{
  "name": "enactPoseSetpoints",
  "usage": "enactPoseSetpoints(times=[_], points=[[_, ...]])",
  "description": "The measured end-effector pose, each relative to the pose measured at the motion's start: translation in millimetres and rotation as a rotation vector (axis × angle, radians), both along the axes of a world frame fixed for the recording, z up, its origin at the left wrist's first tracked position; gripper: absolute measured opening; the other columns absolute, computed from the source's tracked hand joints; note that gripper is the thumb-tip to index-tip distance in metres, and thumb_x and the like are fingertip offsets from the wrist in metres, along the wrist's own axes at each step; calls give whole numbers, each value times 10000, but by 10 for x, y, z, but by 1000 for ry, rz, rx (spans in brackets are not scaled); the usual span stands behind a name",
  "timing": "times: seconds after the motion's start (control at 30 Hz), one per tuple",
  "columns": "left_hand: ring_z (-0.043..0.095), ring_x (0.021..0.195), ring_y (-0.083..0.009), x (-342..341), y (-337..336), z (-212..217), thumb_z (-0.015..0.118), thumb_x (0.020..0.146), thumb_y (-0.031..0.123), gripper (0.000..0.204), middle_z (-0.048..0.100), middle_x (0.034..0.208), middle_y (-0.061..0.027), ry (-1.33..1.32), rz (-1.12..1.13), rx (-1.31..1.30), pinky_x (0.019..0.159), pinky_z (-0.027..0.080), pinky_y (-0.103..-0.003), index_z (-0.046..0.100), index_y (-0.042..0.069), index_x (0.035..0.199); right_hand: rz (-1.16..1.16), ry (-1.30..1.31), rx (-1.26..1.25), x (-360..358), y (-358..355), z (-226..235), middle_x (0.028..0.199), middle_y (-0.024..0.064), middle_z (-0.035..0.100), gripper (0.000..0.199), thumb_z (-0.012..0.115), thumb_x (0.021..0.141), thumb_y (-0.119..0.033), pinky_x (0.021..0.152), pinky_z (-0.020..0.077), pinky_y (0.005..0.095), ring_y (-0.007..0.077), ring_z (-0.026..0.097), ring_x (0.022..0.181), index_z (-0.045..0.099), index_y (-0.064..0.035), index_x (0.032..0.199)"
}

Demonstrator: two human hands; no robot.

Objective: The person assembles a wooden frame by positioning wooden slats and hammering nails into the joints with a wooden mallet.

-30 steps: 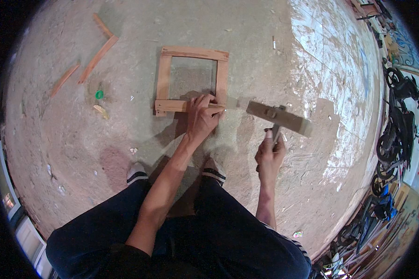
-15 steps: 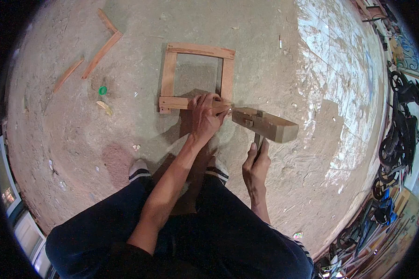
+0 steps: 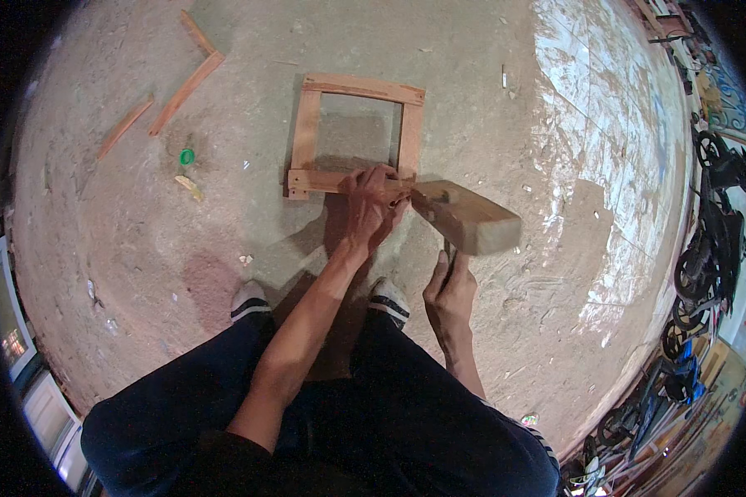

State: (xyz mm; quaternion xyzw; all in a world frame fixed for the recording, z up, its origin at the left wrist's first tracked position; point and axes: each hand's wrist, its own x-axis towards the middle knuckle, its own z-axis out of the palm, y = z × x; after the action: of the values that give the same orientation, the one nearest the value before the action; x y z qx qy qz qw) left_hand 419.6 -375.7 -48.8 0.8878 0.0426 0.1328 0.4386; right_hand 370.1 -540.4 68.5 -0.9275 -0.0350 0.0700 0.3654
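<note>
A four-sided wooden frame [image 3: 307, 124] lies on the floor in front of my feet, its strips overlapping at the corners. My left hand [image 3: 371, 201] is closed over the frame's near strip, close to the near right corner. Whether the fingertips also pinch something small there is hidden. My right hand [image 3: 451, 290] grips the handle of a wooden mallet [image 3: 477, 222], whose block-shaped head is slightly blurred. One end of that head is right beside the near right corner, next to my left fingertips; I cannot tell if it touches.
Loose wooden strips [image 3: 189, 91] lie at the far left, near a green ring [image 3: 187, 156] and a yellowish scrap [image 3: 189, 187]. White smears cover part of the floor [image 3: 630, 166] at right. Motorcycles [image 3: 704, 240] and piled long pieces [image 3: 680, 431] line the right edge.
The mallet head has moved slightly left and turned, with my right hand shifting slightly left too. My left hand stays at the frame's near right corner. The whole view has shifted slightly.
</note>
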Motion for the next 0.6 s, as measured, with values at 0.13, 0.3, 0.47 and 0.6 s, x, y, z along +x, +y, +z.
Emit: enactPoseSetpoints(times=[0.13, 0.3, 0.47, 0.6], points=[[586, 1081, -292, -17, 25, 17, 697, 851, 278, 167, 629, 1118, -85, 0, -53, 11, 1004, 327, -465, 738, 125, 905, -39, 21, 19, -38, 1, 23, 795, 338, 634, 236, 519, 1019, -54, 582, 455, 572, 549, 614, 708, 507, 35, 1236], [584, 1103, -281, -20, 21, 35, 732, 799, 232, 152, 622, 1096, -84, -28, -55, 63, 1022, 336, -470, 789, 146, 910, 24, 44, -16, -35, 36, 33, 810, 326, 638, 217, 521, 1015, -41, 563, 457, 558, 530, 624, 706, 496, 27, 1220], [579, 1115, -268, -26, 31, 68, 763, 758, 218, 197, 614, 1093, -87, 33, -48, 75, 1020, 348, -466, 797, 139, 934, 15, 9, 6, 19, 78, 54, 779, 329, 637, 301, 516, 1018, -35, 549, 457, 551, 529, 626, 684, 454, 23, 1306], [594, 1114, -275, -4, 46, 76, 731, 774, 255, 205, 626, 1136, -74, 68, -39, 82, 1028, 363, -439, 780, 147, 941, -20, 83, -23, 8, 80, 54, 747, 333, 628, 302, 519, 1017, -39, 554, 460, 558, 530, 630, 676, 451, 12, 1307]])
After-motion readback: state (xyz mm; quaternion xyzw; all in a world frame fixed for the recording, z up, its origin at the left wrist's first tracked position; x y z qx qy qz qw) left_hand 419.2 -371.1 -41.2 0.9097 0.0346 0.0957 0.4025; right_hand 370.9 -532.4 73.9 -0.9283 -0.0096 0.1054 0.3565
